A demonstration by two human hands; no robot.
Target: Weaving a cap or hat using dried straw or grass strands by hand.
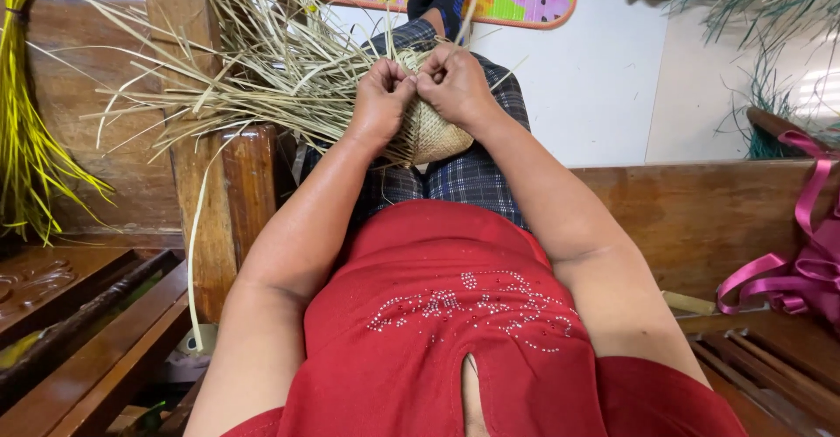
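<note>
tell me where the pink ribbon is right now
In the head view the pink ribbon lies at the far right edge, draped over the wooden bench beside the person's right arm, well away from the woven basket that both hands hold.

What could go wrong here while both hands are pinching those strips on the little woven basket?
1. The left hand and right hand pinch strips close together at the basket rim; a slip could loosen the weave.
2. The loose strips fan out in a tangle over the wooden post; they might snag or kink.
3. The basket rests only on the knee, so it could roll off.
</note>
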